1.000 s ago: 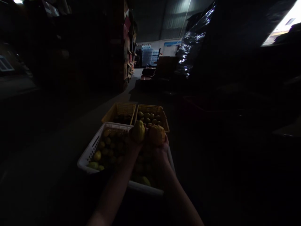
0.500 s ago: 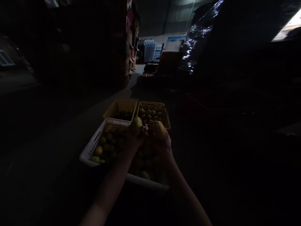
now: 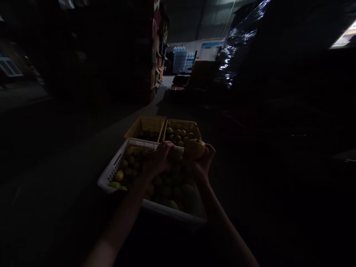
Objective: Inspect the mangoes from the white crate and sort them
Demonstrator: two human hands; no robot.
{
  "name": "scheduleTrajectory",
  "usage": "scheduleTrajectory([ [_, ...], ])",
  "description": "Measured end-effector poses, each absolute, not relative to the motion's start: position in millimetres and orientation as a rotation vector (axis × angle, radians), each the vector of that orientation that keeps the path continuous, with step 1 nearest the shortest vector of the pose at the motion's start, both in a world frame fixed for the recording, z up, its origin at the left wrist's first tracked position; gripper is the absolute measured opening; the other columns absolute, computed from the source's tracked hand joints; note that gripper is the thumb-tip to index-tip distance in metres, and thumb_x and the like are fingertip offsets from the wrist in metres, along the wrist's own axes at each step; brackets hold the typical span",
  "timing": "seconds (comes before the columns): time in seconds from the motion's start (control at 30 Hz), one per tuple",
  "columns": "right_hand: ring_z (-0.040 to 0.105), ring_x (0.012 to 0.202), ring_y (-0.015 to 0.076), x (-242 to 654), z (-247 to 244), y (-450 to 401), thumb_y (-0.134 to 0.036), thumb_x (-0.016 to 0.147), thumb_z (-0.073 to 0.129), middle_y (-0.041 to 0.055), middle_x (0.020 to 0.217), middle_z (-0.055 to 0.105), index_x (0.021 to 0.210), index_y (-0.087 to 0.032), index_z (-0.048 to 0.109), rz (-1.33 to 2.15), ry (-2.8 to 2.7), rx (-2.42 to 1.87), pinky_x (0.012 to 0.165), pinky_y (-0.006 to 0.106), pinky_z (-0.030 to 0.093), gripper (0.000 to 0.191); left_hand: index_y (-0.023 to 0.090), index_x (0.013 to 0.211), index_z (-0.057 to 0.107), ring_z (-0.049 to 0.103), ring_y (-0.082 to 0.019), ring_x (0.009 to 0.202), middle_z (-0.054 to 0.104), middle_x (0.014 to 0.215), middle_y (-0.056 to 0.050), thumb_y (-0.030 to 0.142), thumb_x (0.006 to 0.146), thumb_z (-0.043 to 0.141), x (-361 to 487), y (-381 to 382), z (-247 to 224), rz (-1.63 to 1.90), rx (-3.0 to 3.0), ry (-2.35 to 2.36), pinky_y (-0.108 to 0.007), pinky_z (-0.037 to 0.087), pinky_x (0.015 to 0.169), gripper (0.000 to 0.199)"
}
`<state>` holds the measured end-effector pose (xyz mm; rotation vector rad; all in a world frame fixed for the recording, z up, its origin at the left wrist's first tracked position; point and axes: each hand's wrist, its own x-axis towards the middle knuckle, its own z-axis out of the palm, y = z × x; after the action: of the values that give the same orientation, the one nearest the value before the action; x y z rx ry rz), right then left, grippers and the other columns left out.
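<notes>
My right hand (image 3: 206, 157) is closed around a large, lumpy yellow fruit (image 3: 194, 149), raised over the right part of a white plastic crate (image 3: 110, 167). Its kind is hard to tell in this dim light. Over the crate's far side, my left hand (image 3: 162, 155) is turned with its back up and its fingers curled. A dim green fruit (image 3: 177, 152) shows at those fingers, mostly in shadow. Many yellow and green fruits (image 3: 119, 175) fill the white crate below both hands.
Two yellow crates stand behind the white one: the left crate (image 3: 132, 128) holds a few dark fruits low down, the right crate (image 3: 198, 130) several greenish ones. Stacked cartons (image 3: 155, 48) rise at the back left. Shiny plastic wrap (image 3: 229, 55) covers a pile at the right.
My left hand has rolled over, back upward, so its green fruit is now mostly hidden. My right hand has moved slightly right with the yellow fruit, away from the left hand.
</notes>
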<state>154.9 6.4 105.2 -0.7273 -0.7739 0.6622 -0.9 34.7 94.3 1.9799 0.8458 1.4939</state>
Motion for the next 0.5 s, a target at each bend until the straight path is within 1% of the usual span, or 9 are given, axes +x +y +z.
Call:
scheduleTrajectory([
  [0.07, 0.058, 0.096, 0.0121, 154, 111, 2, 0.003, 0.042, 0.076, -0.0063, 0.105, 0.062, 0.096, -0.025, 0.057, 0.576, -0.797, -0.693, 0.082, 0.023, 0.049, 0.064, 0.024, 0.108, 0.062, 0.052, -0.026, 0.117, 0.058, 0.121, -0.009, 0.008, 0.064, 0.070, -5, 33, 92, 1.493, 2.041, 0.832, -0.039, 0.039, 0.104, 0.047],
  [0.17, 0.055, 0.112, 0.0175, 155, 113, -4, -0.001, 0.046, 0.078, -0.0032, 0.110, 0.065, 0.084, -0.025, 0.059, 0.532, -0.866, -0.746, 0.099, 0.035, 0.044, 0.049, 0.025, 0.109, 0.062, 0.052, -0.025, 0.119, 0.059, 0.123, -0.009, 0.010, 0.067, 0.070, -9, 30, 96, 1.569, 2.066, 0.822, -0.040, 0.036, 0.106, 0.045],
  [0.27, 0.052, 0.118, 0.0221, 163, 103, -5, -0.005, 0.048, 0.081, 0.0005, 0.112, 0.069, 0.079, -0.025, 0.061, 0.443, -1.001, -0.816, 0.105, 0.044, 0.040, 0.042, 0.026, 0.104, 0.063, 0.053, -0.024, 0.120, 0.063, 0.119, -0.008, 0.015, 0.070, 0.073, -13, 27, 104, 1.666, 2.090, 0.858, -0.042, 0.029, 0.111, 0.037],
  [0.3, 0.052, 0.118, 0.0235, 166, 99, -4, -0.006, 0.049, 0.081, 0.0021, 0.113, 0.070, 0.080, -0.025, 0.062, 0.384, -1.075, -0.826, 0.105, 0.046, 0.041, 0.041, 0.026, 0.103, 0.063, 0.054, -0.024, 0.119, 0.065, 0.117, -0.008, 0.017, 0.070, 0.073, -14, 26, 106, 1.699, 2.116, 0.877, -0.043, 0.029, 0.111, 0.035],
  [0.37, 0.054, 0.116, 0.0254, 172, 90, -1, -0.011, 0.055, 0.081, 0.0043, 0.116, 0.069, 0.089, -0.025, 0.061, 0.192, -1.263, -0.824, 0.101, 0.049, 0.044, 0.042, 0.026, 0.105, 0.061, 0.056, -0.022, 0.115, 0.066, 0.117, -0.007, 0.019, 0.074, 0.071, -16, 26, 109, 1.781, 2.218, 0.878, -0.043, 0.036, 0.106, 0.033],
  [0.43, 0.055, 0.115, 0.0257, 178, 84, 3, -0.013, 0.061, 0.078, 0.0052, 0.123, 0.065, 0.103, -0.027, 0.057, -0.049, -1.449, -0.781, 0.096, 0.051, 0.047, 0.049, 0.025, 0.114, 0.056, 0.056, -0.021, 0.115, 0.064, 0.120, -0.007, 0.019, 0.079, 0.068, -17, 25, 109, 1.853, 2.357, 0.817, -0.041, 0.043, 0.099, 0.037],
  [0.5, 0.055, 0.116, 0.0253, 182, 80, 6, -0.013, 0.066, 0.075, 0.0067, 0.130, 0.058, 0.116, -0.029, 0.050, -0.208, -1.550, -0.735, 0.093, 0.049, 0.049, 0.058, 0.025, 0.123, 0.050, 0.054, -0.020, 0.118, 0.061, 0.125, -0.008, 0.018, 0.083, 0.064, -18, 26, 107, 1.881, 2.453, 0.751, -0.040, 0.045, 0.098, 0.044],
])
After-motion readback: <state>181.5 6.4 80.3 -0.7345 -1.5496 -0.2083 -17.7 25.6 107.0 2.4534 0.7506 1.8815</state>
